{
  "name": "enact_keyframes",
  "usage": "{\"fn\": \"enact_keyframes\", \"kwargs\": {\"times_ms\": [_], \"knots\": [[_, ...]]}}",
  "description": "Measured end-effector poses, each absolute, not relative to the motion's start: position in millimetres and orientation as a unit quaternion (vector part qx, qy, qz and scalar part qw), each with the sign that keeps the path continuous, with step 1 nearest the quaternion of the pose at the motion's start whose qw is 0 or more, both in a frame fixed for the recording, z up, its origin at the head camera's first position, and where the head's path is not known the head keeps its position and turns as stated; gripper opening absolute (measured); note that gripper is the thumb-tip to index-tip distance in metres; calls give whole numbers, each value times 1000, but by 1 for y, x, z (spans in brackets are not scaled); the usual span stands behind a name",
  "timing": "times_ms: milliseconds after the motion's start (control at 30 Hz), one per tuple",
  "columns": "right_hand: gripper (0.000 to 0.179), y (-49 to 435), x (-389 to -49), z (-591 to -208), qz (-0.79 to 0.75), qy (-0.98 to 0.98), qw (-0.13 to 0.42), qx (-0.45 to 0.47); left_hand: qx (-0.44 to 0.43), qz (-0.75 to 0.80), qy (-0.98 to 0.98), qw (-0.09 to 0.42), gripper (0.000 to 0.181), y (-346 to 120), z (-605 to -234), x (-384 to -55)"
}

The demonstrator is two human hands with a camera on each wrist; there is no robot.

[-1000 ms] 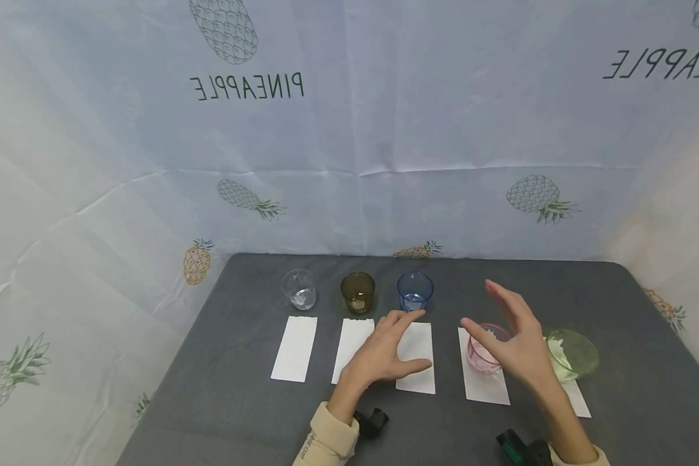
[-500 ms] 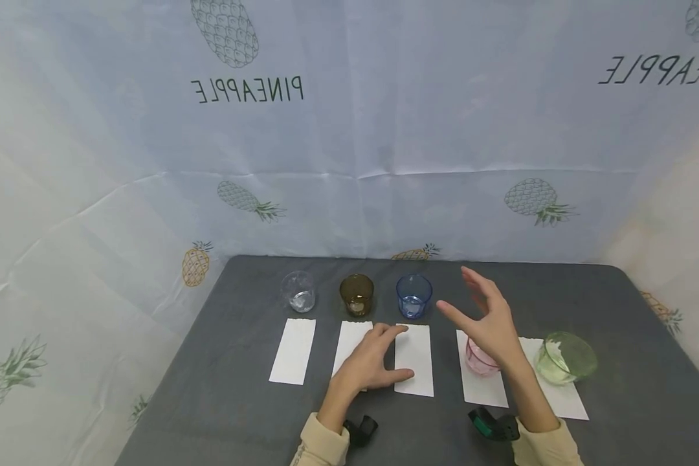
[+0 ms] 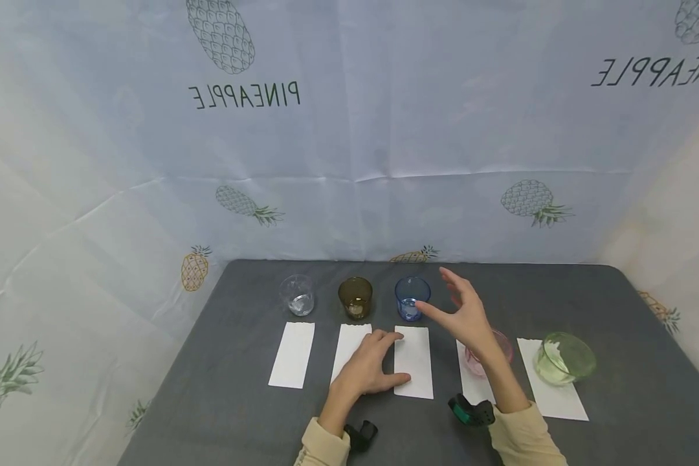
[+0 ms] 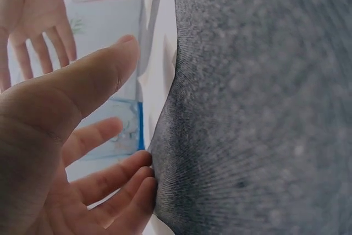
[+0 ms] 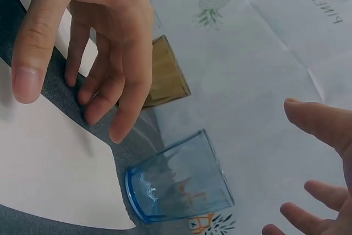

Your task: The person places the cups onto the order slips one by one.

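My right hand reaches toward the blue glass, thumb and fingers spread wide. Its thumb tip overlaps that glass in the head view, while the right wrist view shows a gap between the fingers and the upright blue glass. Low over the table, my left hand is between two white paper strips, fingers loosely bent and thumb extended, with nothing in its grasp. Its fingertips come right down at the grey tabletop. One paper strip lies in front of the blue glass.
A clear glass and a brown glass stand left of the blue one. A pink glass, partly behind my right forearm, and a green glass stand on paper strips at right. A pineapple-print curtain hangs behind the table.
My right hand has moved left from over the pink glass to the blue glass, its fingers staying spread. My left hand has drawn slightly back from the blue glass toward me.
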State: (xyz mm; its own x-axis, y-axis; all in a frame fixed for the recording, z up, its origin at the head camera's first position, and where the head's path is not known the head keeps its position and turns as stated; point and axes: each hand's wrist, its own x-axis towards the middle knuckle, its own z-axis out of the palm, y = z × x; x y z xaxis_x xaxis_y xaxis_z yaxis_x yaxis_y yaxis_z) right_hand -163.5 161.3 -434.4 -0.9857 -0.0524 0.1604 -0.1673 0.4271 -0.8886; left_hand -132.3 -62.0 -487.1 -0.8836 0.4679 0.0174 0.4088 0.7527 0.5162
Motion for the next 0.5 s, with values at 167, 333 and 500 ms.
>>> {"fn": "enact_keyframes", "kwargs": {"times_ms": [167,333,500], "knots": [[93,154,-172,-439,520,-851,32,60,234,260,935,54,68,-64,-488,-134],[97,145,-179,-441,510,-858,20,55,233,264,934,57,68,-64,-489,-136],[98,138,-184,-444,511,-858,12,44,232,263,934,63,69,-64,-490,-137]]}}
